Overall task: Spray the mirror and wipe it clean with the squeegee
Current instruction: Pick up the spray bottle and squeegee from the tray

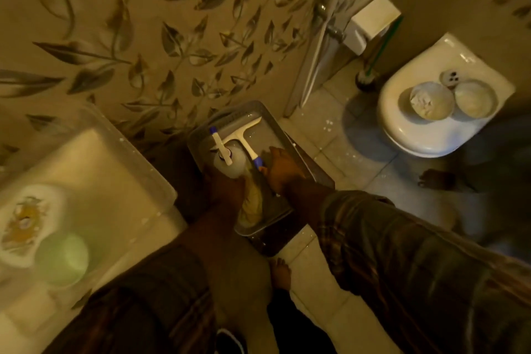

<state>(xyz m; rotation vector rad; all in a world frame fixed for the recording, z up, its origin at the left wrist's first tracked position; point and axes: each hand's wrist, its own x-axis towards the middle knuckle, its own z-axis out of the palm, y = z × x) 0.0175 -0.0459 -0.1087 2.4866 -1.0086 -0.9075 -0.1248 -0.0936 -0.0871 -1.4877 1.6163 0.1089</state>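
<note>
Bathroom floor, tray [201,131], squeegee [244,135], right hand [283,167] on handle

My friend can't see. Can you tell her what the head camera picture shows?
Both hands reach down into a grey basket on the bathroom floor: the right hand at the squeegee handle, the left hand at the spray bottle. A toilet stands nearby.

A dim bathroom in warm yellowish light. The wall [172,23] is covered in leaf-patterned wallpaper. Pale floor tiles [339,138] run to a white toilet [416,135] with its lid shut, carrying 2 bowls [431,103].
</note>
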